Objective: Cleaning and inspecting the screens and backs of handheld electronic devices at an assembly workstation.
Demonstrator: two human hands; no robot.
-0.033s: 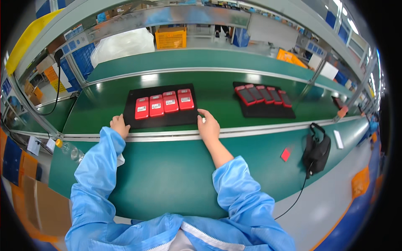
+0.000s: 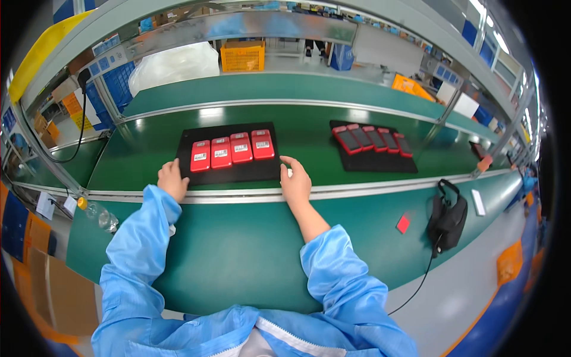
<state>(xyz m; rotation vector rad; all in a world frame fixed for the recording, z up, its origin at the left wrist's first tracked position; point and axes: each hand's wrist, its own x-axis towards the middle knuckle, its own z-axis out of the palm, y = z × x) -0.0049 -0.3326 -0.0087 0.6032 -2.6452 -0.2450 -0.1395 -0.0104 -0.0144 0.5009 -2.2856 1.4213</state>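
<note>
A flat black mat (image 2: 229, 173) lies on the green conveyor belt in front of me. On it sits a row of several red phone-like devices (image 2: 221, 153), with white labels on their upward sides. My left hand (image 2: 173, 180) is closed at the mat's near left corner, thumb along the front. At the near right corner my right hand (image 2: 295, 180) pinches the edge, thumb and forefinger curled. A small white bit (image 2: 289, 172) shows by its fingers; I cannot make out what it is. To the right, a second black mat (image 2: 380, 163) carries several red devices (image 2: 373, 138), dark screens up.
A metal rail (image 2: 250, 194) separates the belt from the green bench nearer me. On the bench are a clear bottle (image 2: 104, 217), a red card-like piece (image 2: 403, 224), a black bag (image 2: 447, 223) and a white strip (image 2: 477, 202). Metal frame posts stand at both sides.
The view has shifted very slightly. Both hands stay at the mat's corners, the left one a touch farther right in the picture.
</note>
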